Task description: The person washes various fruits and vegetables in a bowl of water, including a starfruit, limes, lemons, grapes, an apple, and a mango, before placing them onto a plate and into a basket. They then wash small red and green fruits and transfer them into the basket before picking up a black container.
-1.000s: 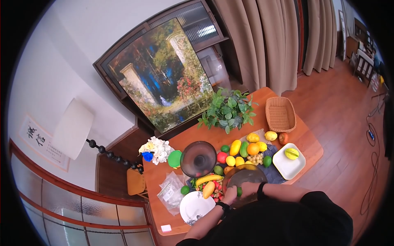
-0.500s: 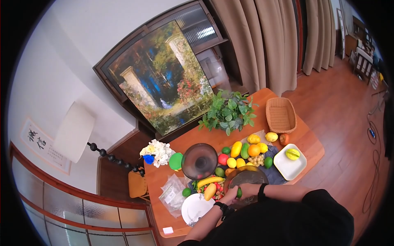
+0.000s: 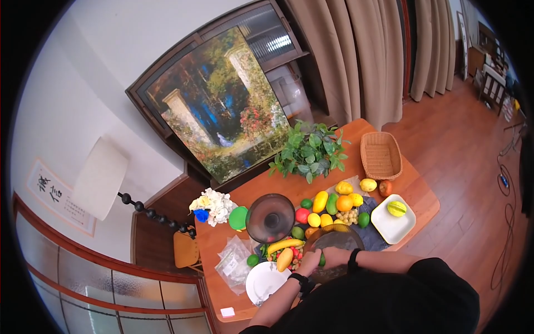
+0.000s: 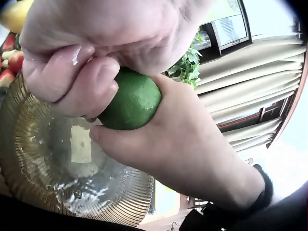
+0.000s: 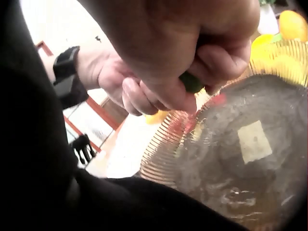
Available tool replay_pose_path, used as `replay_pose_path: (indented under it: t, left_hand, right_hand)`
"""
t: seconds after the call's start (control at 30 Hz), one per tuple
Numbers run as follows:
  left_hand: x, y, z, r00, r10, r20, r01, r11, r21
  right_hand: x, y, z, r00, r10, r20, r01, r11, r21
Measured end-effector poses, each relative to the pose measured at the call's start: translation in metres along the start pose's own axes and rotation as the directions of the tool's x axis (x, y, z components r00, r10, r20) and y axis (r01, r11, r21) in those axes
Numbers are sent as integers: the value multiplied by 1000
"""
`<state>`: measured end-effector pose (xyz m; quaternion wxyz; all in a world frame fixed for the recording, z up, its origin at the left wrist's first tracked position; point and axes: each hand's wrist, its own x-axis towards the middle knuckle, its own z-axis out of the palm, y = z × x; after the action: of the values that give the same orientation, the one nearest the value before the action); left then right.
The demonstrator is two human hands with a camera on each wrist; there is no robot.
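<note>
Both hands hold one green lime over a ribbed glass bowl. My left hand curls its thumb and fingers over the top of the lime, while my right hand cups it from below and the side. In the right wrist view only a sliver of the lime shows between my right hand and my left hand, above the bowl. From the head view, the lime sits between the left hand and the right hand at the bowl's near rim.
Several fruits lie on a cloth behind the bowl, including a banana and an orange. A dark dome lid, a round white plate, a square white plate, a wicker basket, a leafy plant and plastic bags share the table.
The two hands have closed in a little tighter around the lime at the bowl's near rim. Nothing else on the table has moved.
</note>
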<state>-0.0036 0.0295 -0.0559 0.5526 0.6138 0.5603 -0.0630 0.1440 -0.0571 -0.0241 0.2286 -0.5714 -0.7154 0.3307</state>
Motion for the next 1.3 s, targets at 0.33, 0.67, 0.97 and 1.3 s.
replay_pose_path:
  t: [0.33,0.67,0.97,1.3]
  left_hand:
    - [-90,65,-24,597,799,62,-757,537,373]
    - [-3,-2,-12,955,219,202,-231,972,35]
    - [-3,-8,5,951,272,-150,-262,961,87]
    - [-42,33,-17,396,912,-103,-734,382,561]
  right_hand:
    - [-20,-13,-70,593,-214,776,-752,198,629]
    - [-29,-31,-24,983,182,-23,-184,977,-104]
    - [-19,-34,-35,984,176,-26,-178,969,-171]
    - [-12,-32,-49,883,162,440,-399,754,522]
